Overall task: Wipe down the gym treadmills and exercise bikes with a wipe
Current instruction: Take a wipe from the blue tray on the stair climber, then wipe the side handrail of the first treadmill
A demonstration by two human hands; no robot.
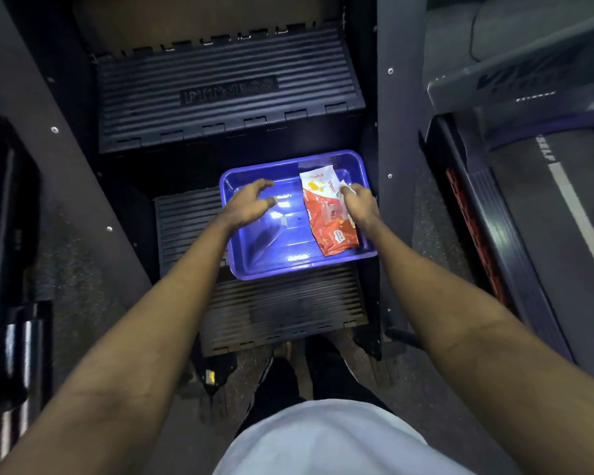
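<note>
You stand in a gym, among exercise machines on dark speckled rubber flooring (436, 214). Ahead rise the ribbed black steps (230, 94) of a stair-climbing machine, one embossed with the word "FITNESS". To your right runs a treadmill (563, 214), its belt and side rail in view.

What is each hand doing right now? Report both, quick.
Left hand: open, fingers spread over the blue tray, holding nothing.
Right hand: closed, pinching a white wipe at the orange pack.
</note>
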